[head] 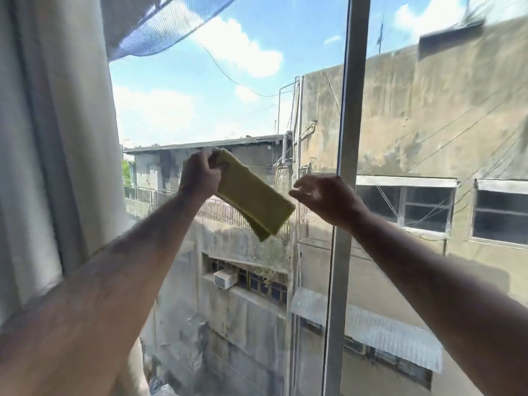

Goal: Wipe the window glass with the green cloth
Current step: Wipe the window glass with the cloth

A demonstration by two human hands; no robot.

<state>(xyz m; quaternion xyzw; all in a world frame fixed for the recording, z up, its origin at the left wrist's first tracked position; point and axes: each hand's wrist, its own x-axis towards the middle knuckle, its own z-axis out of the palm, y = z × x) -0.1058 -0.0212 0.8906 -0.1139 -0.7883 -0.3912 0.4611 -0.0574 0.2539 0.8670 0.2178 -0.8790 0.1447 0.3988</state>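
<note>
The green cloth (253, 197) is folded into a long strip and hangs slanting down to the right in front of the window glass (200, 104). My left hand (200, 174) grips the cloth's upper left end. My right hand (325, 197) is just right of the cloth's lower end, fingers spread and curled toward it, holding nothing and not touching it. Both arms are stretched out toward the glass.
A pale curtain (57, 138) hangs along the left edge of the window. A grey vertical frame bar (347, 167) divides the panes just right of my right hand. Blue netting (160, 27) drapes across the top. Concrete buildings lie beyond the glass.
</note>
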